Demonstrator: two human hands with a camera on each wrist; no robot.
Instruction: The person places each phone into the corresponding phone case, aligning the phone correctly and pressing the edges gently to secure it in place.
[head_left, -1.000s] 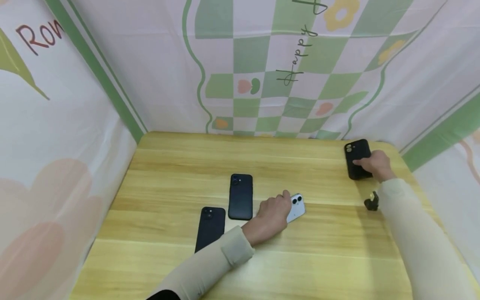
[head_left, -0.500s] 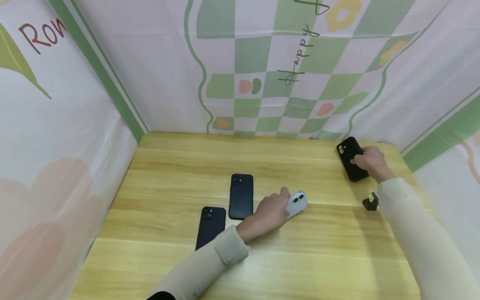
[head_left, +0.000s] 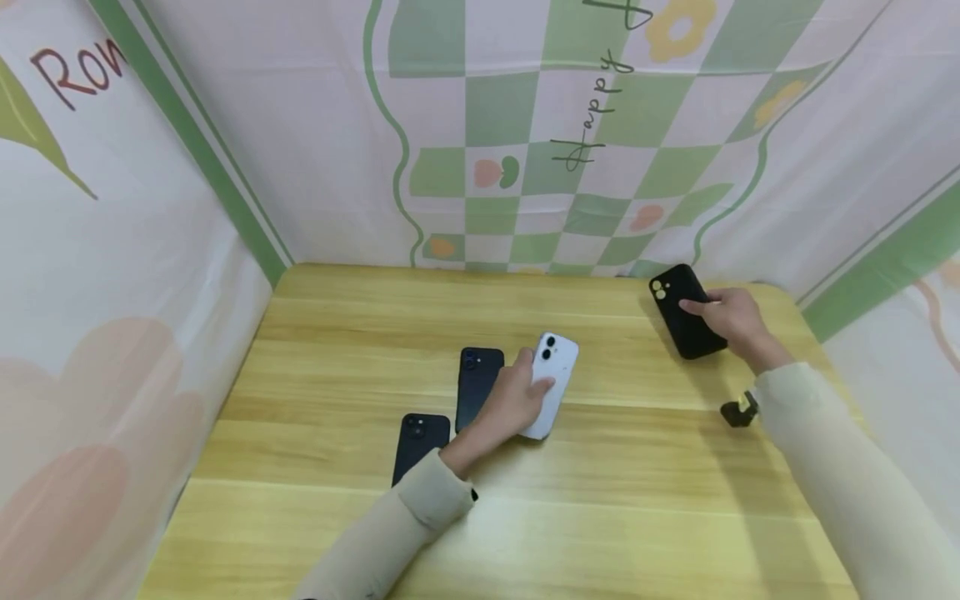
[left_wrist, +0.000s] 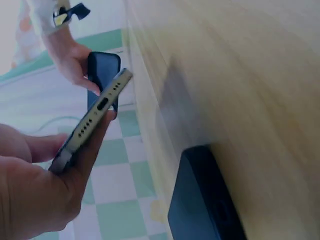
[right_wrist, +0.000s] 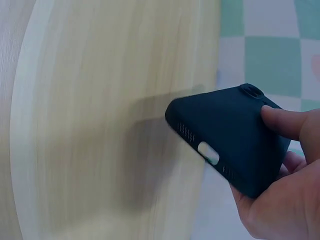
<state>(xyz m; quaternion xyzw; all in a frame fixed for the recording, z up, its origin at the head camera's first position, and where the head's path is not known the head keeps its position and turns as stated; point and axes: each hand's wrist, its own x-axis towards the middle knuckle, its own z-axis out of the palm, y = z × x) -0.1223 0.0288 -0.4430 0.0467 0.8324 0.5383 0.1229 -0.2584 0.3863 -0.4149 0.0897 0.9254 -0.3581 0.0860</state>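
Observation:
My left hand (head_left: 512, 398) grips a white phone (head_left: 558, 379) between thumb and fingers, its two-lens camera side facing up. In the left wrist view the phone's bottom edge (left_wrist: 102, 103) with its charging port shows, lifted off the table. Toward the table's back right corner, my right hand (head_left: 738, 321) holds a black phone case (head_left: 686, 312). The case's camera cutouts are see-through, and its port opening (right_wrist: 208, 153) shows in the right wrist view. Thumb on the back, fingers underneath, the hand keeps the case tilted above the table.
One black phone (head_left: 474, 387) lies beside my left hand, partly covered by it. Another black phone (head_left: 422, 442) lies nearer, partly behind the left sleeve (head_left: 427, 500). The wooden table (head_left: 637, 500) meets a patterned cloth wall (head_left: 495, 108) at the back.
My left hand has lifted the white phone, moved it left and turned it more upright in view. My right hand has raised the black case and brought it left.

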